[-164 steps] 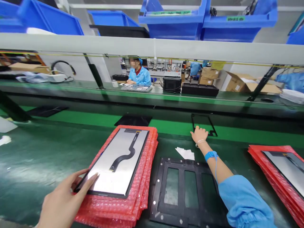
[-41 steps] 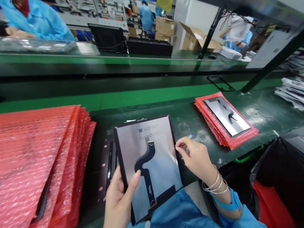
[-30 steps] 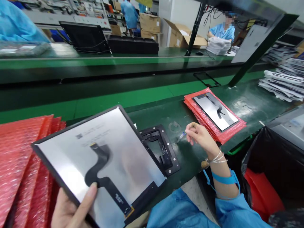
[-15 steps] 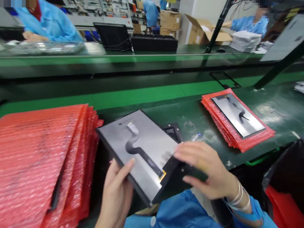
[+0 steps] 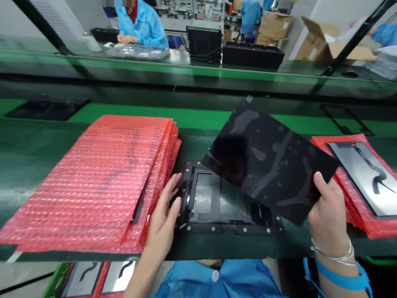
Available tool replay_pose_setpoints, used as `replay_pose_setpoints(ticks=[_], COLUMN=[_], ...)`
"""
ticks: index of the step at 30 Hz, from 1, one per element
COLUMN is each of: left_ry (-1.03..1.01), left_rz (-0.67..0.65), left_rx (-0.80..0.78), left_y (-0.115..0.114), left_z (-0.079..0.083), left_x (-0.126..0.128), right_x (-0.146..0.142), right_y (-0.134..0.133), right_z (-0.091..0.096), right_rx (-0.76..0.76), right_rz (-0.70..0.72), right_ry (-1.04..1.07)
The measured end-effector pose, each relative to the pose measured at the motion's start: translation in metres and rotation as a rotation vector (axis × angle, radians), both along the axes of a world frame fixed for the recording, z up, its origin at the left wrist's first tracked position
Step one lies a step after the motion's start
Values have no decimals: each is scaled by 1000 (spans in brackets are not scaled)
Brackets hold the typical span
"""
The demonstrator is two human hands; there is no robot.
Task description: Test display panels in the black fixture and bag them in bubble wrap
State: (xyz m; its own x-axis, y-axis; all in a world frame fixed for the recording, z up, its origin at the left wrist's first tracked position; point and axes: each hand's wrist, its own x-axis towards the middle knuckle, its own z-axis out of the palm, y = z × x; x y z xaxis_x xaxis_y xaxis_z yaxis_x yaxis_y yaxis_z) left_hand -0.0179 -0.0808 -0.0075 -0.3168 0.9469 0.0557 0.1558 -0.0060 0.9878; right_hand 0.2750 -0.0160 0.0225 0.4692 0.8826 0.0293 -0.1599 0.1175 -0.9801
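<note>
Pinching panel (image 5: pixel 269 161), right hand (image 5: pixel 328 209) upright

Blue jacket (image 5: pixel 245 281) — pale button (image 5: pixel 215 275), silver bangles (image 5: pixel 336 259), blue wrist strap (image 5: pixel 339 279).

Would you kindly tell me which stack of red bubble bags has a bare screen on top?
The right-hand stack, beside the right hand: a silver screen lies on it, while the left-hand stack has a bag uppermost.
</note>
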Motion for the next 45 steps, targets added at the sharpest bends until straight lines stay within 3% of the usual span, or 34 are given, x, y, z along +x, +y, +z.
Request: replay_pose_setpoints(ticks=[3, 6, 8, 12, 18, 45], left_ry=[106, 53, 52, 245, 344, 522], left_rz=[2, -5, -49, -119, -204, -237], left_rx=[-160, -205, -198, -198, -160, -96], left_y=[-4, -4, -4, -6, -4, -5], left_z=[-19, -30, -33, -32, -32, -43], left_x=[-13, -21, -25, -28, -23, -20], right_x=[-6, -18, -26, -34, -36, -35], right_y=[4, 0, -2, 0, 1, 7], right_z=[-5, -9, -11, -14, -18, -18], right_rx=[-170, -300, -360, -439, -472, -445], right_rz=[112, 221, 267, 298, 294, 338], right_ry=[89, 91, 89, 86, 61, -168])
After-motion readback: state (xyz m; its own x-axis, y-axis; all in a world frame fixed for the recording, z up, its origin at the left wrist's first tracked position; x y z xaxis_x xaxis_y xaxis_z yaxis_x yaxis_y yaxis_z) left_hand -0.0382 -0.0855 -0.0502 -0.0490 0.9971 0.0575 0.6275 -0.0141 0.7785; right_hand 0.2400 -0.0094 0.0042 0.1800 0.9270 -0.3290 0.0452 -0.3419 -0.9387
